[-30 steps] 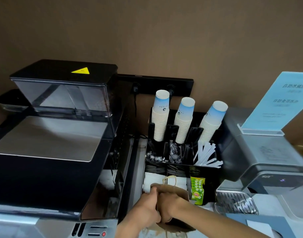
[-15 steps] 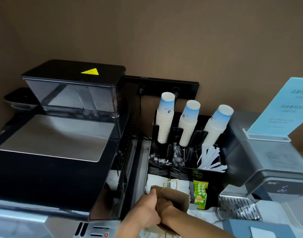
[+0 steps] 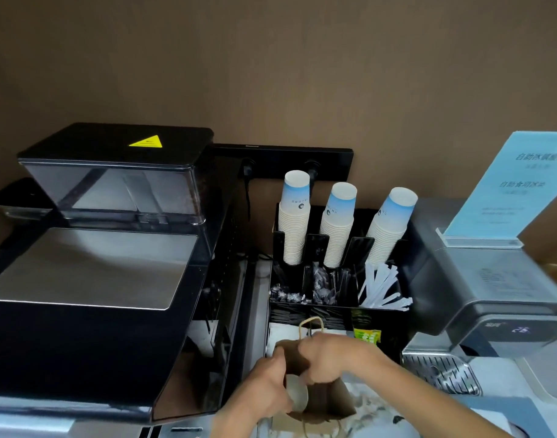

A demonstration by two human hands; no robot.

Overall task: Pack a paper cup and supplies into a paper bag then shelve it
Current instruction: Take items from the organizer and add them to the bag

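At the bottom centre of the frame, the bag (image 3: 315,396) now stands open on the desk (image 3: 384,412), and a white cup (image 3: 296,394) shows inside its mouth. Half a second ago only the two hands and the brown paper were seen there, and no cup was visible. The left hand (image 3: 264,387) is at the left edge of the bag, and its fingers seem closed around the cup, though part of this grasp is hidden. The right hand (image 3: 329,358) is clenched on the upper rim of the bag and holds the mouth open; one paper handle (image 3: 310,325) loops up just behind it.

This suggests that the cup is going into the bag, so the first part of the packing is probably almost done. The supplies are not yet in the bag, as far as one can see. They wait in the black organizer (image 3: 394,324) just behind: white sticks (image 3: 383,287), dark sachets (image 3: 323,284) and a green packet (image 3: 367,336). The three stacks of cups (image 3: 337,229) stand above them in the middle of the frame. No shelf is in sight.
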